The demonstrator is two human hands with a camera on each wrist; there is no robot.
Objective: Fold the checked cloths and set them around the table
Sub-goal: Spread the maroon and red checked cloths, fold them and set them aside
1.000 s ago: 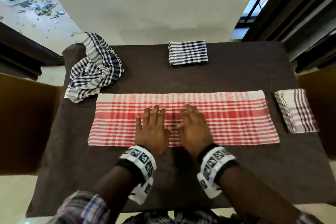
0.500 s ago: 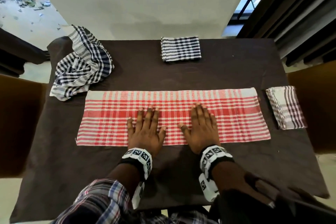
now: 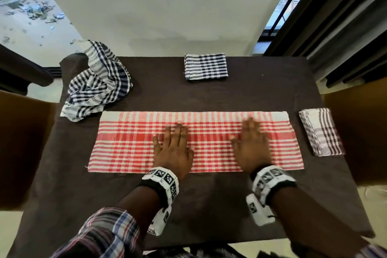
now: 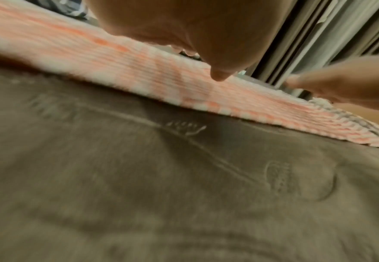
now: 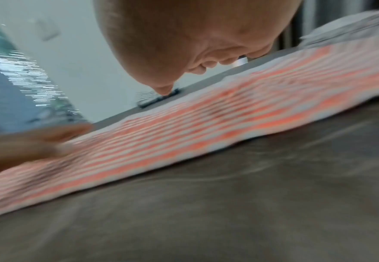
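Note:
A red and white checked cloth (image 3: 125,144) lies as a long flat strip across the dark table (image 3: 209,205). My left hand (image 3: 173,144) presses flat on its middle with straight fingers. My right hand (image 3: 251,142) lies flat on the strip further right, blurred. A folded navy checked cloth (image 3: 205,66) sits at the far edge. A folded brown striped cloth (image 3: 321,132) sits at the right edge. A crumpled navy checked cloth (image 3: 98,84) lies at the far left corner. The wrist views show each palm over the red cloth (image 4: 139,70) (image 5: 229,124).
Brown chair backs stand at the left side (image 3: 23,148) and right side (image 3: 360,132) of the table. A white wall (image 3: 157,6) rises behind the far edge. Dark curtains (image 3: 345,27) hang at the right. Litter lies on the floor (image 3: 31,10) at upper left.
My hands have slid apart along the red cloth: the right one moved well to the right, the left one stayed near the middle.

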